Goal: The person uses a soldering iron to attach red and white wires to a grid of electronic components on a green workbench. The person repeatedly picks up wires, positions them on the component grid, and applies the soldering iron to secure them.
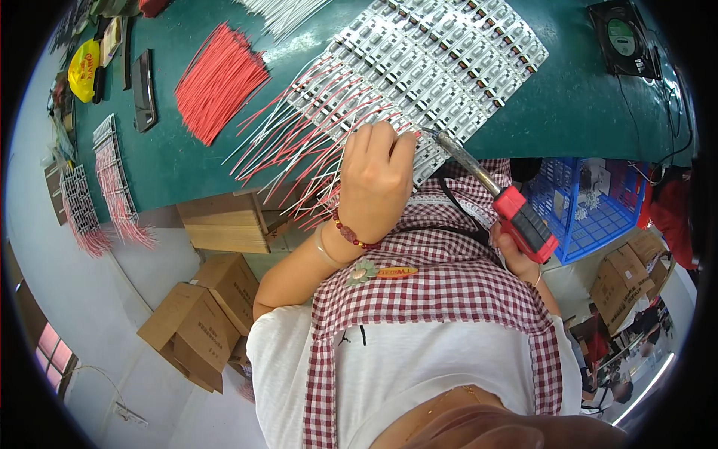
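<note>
My right hand [516, 258] is wrapped round the red and black handle of a soldering iron [526, 224]. Its metal shaft slants up and left, with the tip over the near edge of a panel of small white circuit boards [441, 63]. Beside that tip, my left hand [379, 168] is closed, knuckles up, over the panel's edge. A bit of red shows at its fingertips, seemingly a wire end; the pinch itself is mostly hidden. Red and white wires [299, 142] fan out from the panel's left side, some hanging past the table edge near my left wrist.
On the green table [568, 112] lie a bundle of red wires [221, 82], white wires [280, 15], a black case [146, 90] and wired board strips [114, 172]. A black device [624, 41] stands far right. Below are a blue crate [598, 217] and cardboard boxes [198, 322].
</note>
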